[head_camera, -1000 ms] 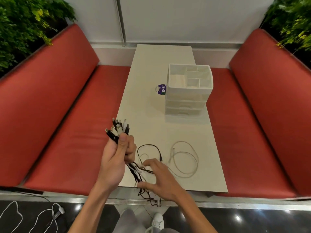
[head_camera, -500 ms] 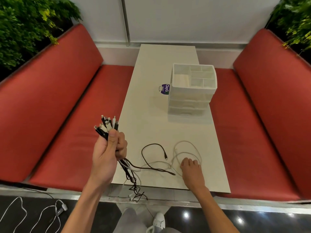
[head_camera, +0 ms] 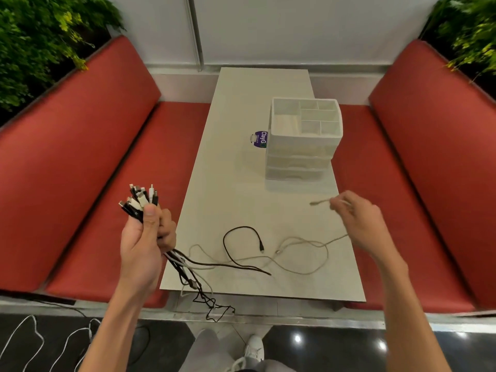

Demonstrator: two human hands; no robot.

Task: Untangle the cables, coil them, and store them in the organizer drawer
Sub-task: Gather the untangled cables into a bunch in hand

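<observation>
Two hands work over a long white table [head_camera: 236, 108] set between red benches [head_camera: 88, 167]. Our left hand [head_camera: 143, 244] is raised just off the table's left edge near its near-left corner, fist closed tightly around a bundle of cables [head_camera: 139, 201], black and white, whose plug ends fan upward above the thumb. Below the fist, the cords trail out in two directions: some spill onto the near part of the table, and a tangle of black strands [head_camera: 212, 304] hangs past the near edge toward the floor.

Our right hand [head_camera: 361, 224] hovers above the table's right edge, fingers pinched narrowly on the end of a white cable [head_camera: 303, 257], with its connector [head_camera: 316, 202] sticking out to the left of the fingertips. That cable drops behind the hand and lies in a loose loop on the near-right part of the table. A black cable [head_camera: 236, 237] curls in an open arc near the middle of the near half, its plug resting just beside the white loop.

We see the white organizer [head_camera: 303, 159] standing near the right edge at about mid-length, its top tray divided into compartments and its stacked drawers all closed. A purple label [head_camera: 259, 139] shows at its left side.

More white cords [head_camera: 32, 339] lie on the dark floor at lower left.
</observation>
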